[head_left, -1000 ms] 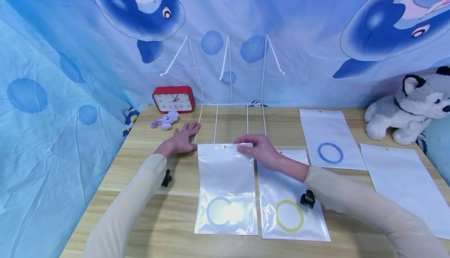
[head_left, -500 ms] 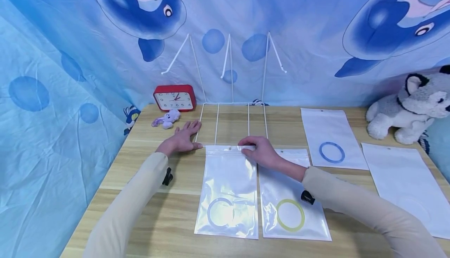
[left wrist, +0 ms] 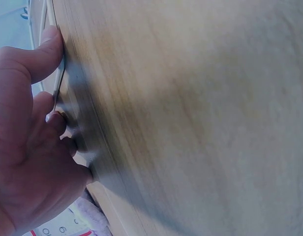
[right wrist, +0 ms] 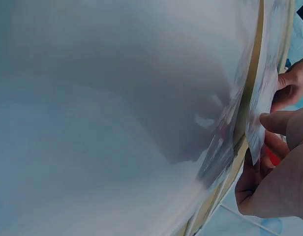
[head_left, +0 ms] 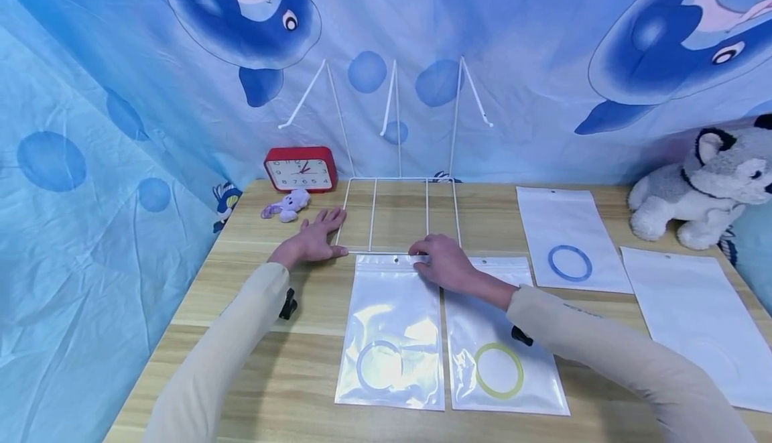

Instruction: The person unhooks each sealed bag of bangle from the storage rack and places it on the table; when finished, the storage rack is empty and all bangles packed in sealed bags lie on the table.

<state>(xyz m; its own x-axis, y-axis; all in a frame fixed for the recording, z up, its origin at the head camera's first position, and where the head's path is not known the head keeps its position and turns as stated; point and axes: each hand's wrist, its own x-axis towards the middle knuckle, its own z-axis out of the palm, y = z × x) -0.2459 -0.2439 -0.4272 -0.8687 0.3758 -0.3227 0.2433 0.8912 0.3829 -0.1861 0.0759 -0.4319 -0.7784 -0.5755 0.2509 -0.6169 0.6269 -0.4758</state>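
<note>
In the head view, my left hand (head_left: 310,238) rests with fingers spread at the front left corner of a white wire rack (head_left: 427,208). Its thumb touches the rack's front wire, also in the left wrist view. My right hand (head_left: 445,263) pinches the top right corner of a glossy white zip bag (head_left: 386,309), thumb above and fingers beneath in the right wrist view. A pale ring (head_left: 359,366) shows near that bag's bottom. Beside it, partly under my right arm, lies a similar bag (head_left: 476,315) with a yellow ring (head_left: 499,393).
Two more white bags lie to the right, one (head_left: 549,218) with a blue ring (head_left: 550,263), the other (head_left: 681,289) nearer the edge. A plush dog (head_left: 693,188) sits behind them. At back left are a red clock (head_left: 301,169) and a small purple toy (head_left: 292,205). Three hooked prongs (head_left: 395,94) rise at the rack's back.
The pinched bag has shifted slightly right and its top edge has come lower, just in front of the rack's front wire. My left hand stays at the rack corner.
</note>
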